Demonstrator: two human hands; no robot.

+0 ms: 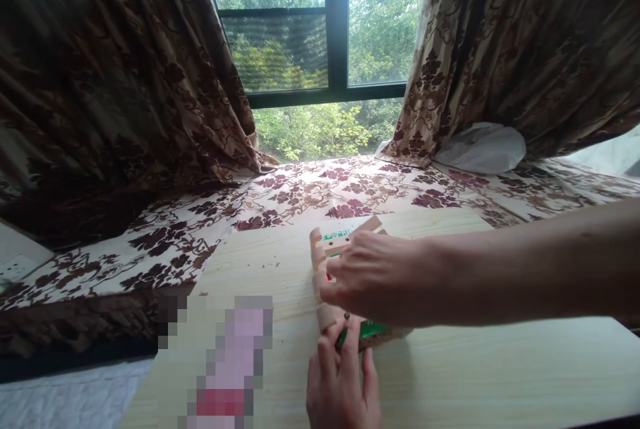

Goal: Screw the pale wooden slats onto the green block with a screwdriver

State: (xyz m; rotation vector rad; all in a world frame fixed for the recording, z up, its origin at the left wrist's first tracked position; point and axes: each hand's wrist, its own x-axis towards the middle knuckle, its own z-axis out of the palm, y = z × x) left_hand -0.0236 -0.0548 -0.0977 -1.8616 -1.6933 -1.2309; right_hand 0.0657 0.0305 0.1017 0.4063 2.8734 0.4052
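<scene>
A wooden piece with rounded, notched blocks point(320, 282) along its left edge lies on the light wood table. Flat wooden strips with dark holes, and green and red printing, show between and beneath my hands. My left hand point(343, 376) reaches up from the bottom and steadies the near end, its fingers on the wood beside a small dark screw head point(347, 316). From the right, my right hand point(370, 276) comes across the top with its fingers curled down. Whatever is in those fingers is hidden by the hand itself.
The light wood tabletop point(270, 329) carries a few small dark crumbs. A blurred-out pink and red item point(230, 356) lies at its left. Behind are a floral-covered ledge point(330, 189), patterned curtains point(190, 62), a window and a white bag point(483, 148).
</scene>
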